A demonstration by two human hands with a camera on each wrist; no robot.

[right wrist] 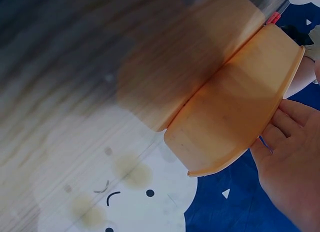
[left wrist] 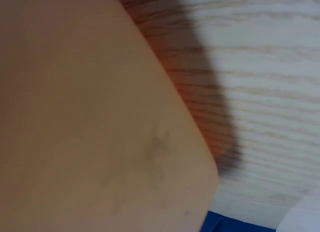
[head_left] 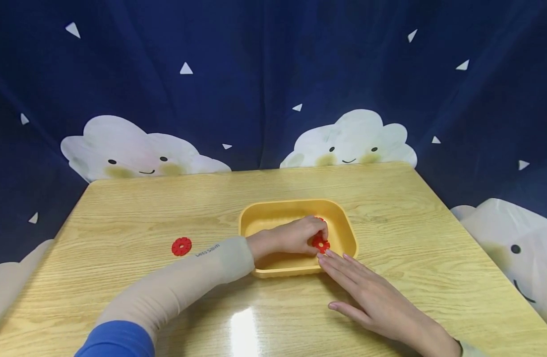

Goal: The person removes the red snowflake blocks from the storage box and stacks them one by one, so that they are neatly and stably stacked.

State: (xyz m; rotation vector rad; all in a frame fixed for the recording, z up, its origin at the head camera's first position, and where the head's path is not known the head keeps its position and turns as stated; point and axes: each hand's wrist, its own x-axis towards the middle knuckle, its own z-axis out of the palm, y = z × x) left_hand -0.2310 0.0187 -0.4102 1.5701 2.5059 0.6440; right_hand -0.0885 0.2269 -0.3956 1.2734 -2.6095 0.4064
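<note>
Tray (head_left: 286, 272) runs lengthwise left-right; tilt unclear for red disc (head_left: 325, 245).

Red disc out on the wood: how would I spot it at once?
On the wooden table, find the yellow tray. In the head view, left of it and beyond the beige sleeve, lies a red notched disc with a hole in its middle. Unlike the red pieces inside the tray, it lies alone on bare wood.
</note>
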